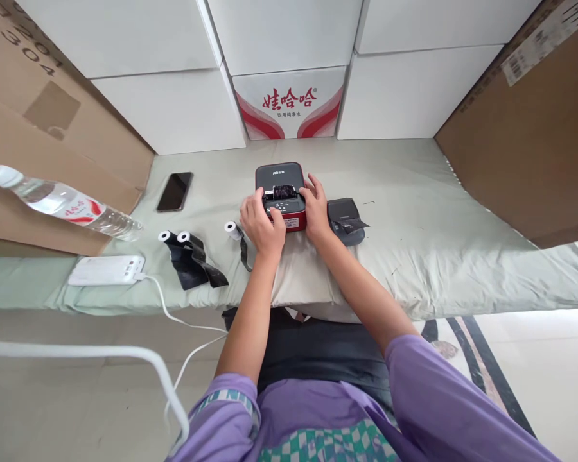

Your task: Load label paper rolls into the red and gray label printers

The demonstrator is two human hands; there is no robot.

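Observation:
A small red-and-black portable printer (280, 176) sits on the cloth-covered surface, with black printed-looking strip (285, 192) bunched at the slot across its top. My left hand (263, 226) grips its left front corner, the thumb lying over the front panel. Along the right side, my right hand (316, 206) is wrapped against the casing. Just right of that hand lies a dark grey device (345, 215) with a black strip sticking out of it. A white-cored roll (232, 229) with a black tail rests left of my left hand. The undersides of both hands are hidden.
Two more rolls with black strips (187, 256) lie farther left, near a dark phone (175, 192). A white power bank (106, 270) with a cable and a leaning water bottle (65, 202) are at the left. White cartons (289, 102) line the back; a brown box (525, 141) stands right.

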